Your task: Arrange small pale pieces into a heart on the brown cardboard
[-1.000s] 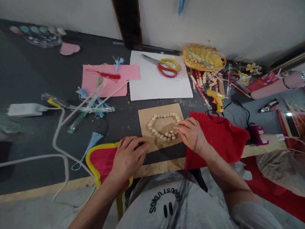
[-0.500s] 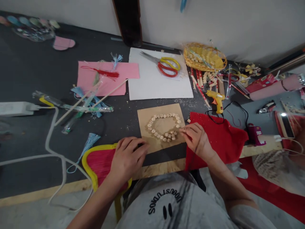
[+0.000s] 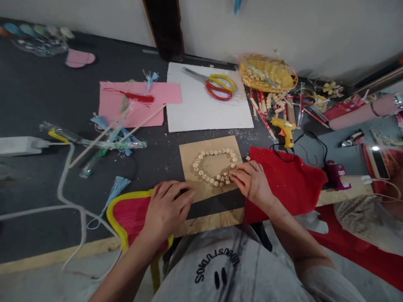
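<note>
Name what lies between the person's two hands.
In the head view, part of the brown card lies between the left hand and the right hand, with small pale flower-shaped pieces on it.

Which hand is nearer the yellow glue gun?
Right. The right hand is below and slightly left of the glue gun in view; the left hand is farther left and lower.

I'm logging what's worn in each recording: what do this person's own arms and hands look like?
The left hand and right hand are ungloved, and both forearms are bare. A short grey sleeve shows on the right arm; the left sleeve is out of view. The grey shirt has dark, curved lettering and two dark ovals.
</note>
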Motion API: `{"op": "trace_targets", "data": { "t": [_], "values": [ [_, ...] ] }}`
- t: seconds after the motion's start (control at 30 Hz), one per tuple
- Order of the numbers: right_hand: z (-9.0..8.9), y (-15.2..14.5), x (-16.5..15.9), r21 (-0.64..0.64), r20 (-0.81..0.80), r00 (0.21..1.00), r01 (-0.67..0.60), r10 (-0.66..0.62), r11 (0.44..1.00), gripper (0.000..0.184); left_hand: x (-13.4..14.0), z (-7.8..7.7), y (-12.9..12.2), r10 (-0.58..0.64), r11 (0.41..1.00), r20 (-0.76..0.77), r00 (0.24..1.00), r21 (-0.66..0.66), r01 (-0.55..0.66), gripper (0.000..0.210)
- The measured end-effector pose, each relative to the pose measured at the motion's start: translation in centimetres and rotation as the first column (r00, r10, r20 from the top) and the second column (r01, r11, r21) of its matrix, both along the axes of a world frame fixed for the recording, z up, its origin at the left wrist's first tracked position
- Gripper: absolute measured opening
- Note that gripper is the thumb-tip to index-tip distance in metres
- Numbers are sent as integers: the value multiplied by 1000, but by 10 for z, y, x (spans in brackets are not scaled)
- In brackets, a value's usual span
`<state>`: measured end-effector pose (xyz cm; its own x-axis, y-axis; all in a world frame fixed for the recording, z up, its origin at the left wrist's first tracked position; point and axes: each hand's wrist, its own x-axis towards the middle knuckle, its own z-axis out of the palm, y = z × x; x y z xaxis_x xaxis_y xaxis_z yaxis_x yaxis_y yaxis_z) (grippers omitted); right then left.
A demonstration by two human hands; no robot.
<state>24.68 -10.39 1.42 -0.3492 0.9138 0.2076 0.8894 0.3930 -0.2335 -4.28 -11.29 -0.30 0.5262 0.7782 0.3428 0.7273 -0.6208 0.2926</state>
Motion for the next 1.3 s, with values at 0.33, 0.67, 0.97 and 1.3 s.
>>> {"op": "trace_targets", "data": {
  "t": [0.33,0.67,0.97,1.3],
  "values": [
    [1,-4,10,51,-47,997,59,-56,997,14,-1,-2,0,5,1000,-8,1000,7,-5,22],
    [0,-3,30,-39,-103,976,186,-189,982,14,-2,-4,-2,15,999,-38,999,-28,-16,21],
    [5,-1,32,-45,-90,978,185,-188,982,22,-1,-3,-1,9,999,-5,1000,-36,-9,20],
    [10,9,3,-36,39,991,-130,132,991,22,0,-2,0,13,1000,-6,1000,-24,-13,20]
  ]
}}
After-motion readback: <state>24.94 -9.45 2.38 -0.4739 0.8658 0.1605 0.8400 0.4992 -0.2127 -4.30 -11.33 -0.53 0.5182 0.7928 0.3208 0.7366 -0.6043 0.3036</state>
